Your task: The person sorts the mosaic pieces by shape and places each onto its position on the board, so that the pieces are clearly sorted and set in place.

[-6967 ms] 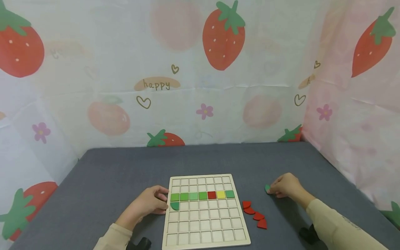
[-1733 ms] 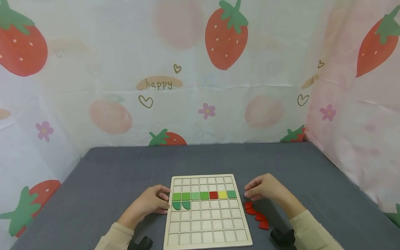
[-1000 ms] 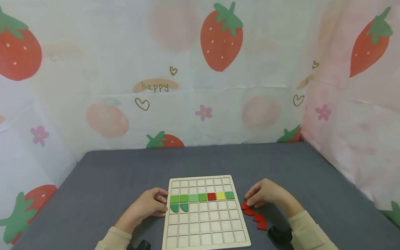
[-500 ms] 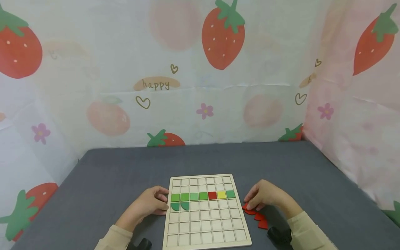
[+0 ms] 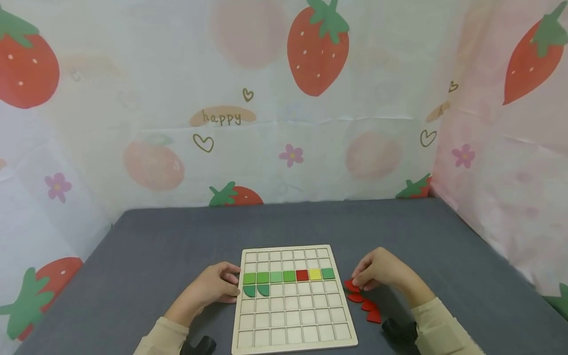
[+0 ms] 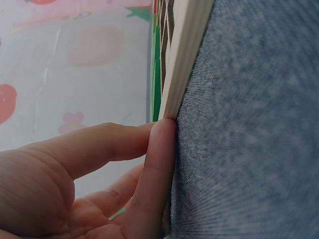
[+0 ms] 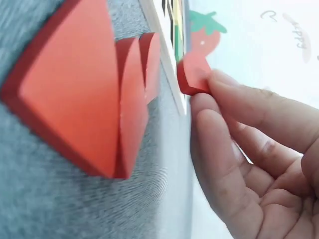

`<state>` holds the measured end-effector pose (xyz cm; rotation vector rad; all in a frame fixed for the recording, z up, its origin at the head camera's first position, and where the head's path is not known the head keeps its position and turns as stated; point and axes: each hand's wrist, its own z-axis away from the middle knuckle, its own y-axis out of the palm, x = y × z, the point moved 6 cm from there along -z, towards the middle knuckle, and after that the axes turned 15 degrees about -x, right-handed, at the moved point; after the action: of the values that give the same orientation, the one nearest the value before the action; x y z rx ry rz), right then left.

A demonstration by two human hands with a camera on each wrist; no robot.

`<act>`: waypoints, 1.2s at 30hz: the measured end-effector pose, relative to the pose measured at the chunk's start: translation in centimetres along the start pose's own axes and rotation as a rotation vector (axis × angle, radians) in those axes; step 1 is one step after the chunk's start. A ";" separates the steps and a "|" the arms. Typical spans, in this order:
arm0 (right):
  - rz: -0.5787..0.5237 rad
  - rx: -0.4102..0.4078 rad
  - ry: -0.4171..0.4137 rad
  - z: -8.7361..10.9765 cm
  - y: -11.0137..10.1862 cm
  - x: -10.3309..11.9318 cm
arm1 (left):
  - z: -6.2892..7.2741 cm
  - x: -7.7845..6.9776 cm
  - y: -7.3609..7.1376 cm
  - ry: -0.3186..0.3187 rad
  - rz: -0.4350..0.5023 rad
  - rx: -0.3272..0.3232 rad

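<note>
Between right thumb and fingers, the right hand [image 5: 382, 270] pinches a red quarter-circle tile [image 7: 195, 73], lifted off the cloth in the right wrist view. More red tiles [image 5: 372, 316] lie below it, beside the wooden grid board [image 5: 293, 347]. The left hand [image 5: 213, 287] touches the board's left edge with its fingertips, seen close in the left wrist view. One board row bears square tiles, including a red square [image 5: 302, 275] and a yellow square [image 5: 315, 274]. Under its left end sit two dark green quarter-circle tiles [image 5: 263, 290].
Dark grey cloth [image 5: 284, 224] covers the table around the board. A curtain printed with strawberries [image 5: 318, 54] stands behind it and at both sides. Black wrist mounts [image 5: 399, 329] sit under the sleeves, close to the table.
A second dark green quarter-circle tile has come onto the board since the earliest frame. The right hand reached down to the red tiles and lifted one. The left hand stays at the board's edge.
</note>
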<state>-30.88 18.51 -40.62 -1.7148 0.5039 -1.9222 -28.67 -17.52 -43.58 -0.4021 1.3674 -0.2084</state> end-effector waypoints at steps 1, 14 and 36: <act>-0.011 -0.009 -0.003 0.1 0.0 0.1 | 0.0 0.0 0.0 -0.001 0.000 -0.003; -0.098 0.013 -0.027 -0.3 2.9 2.7 | 0.0 0.0 0.1 -0.002 -0.002 0.001; -0.130 0.155 -0.014 -1.9 10.3 7.8 | -0.3 0.3 0.1 0.006 0.007 0.029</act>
<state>-32.01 5.46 -40.65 -1.6966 0.2359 -1.9814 -28.88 -17.58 -43.93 -0.3726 1.3697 -0.2234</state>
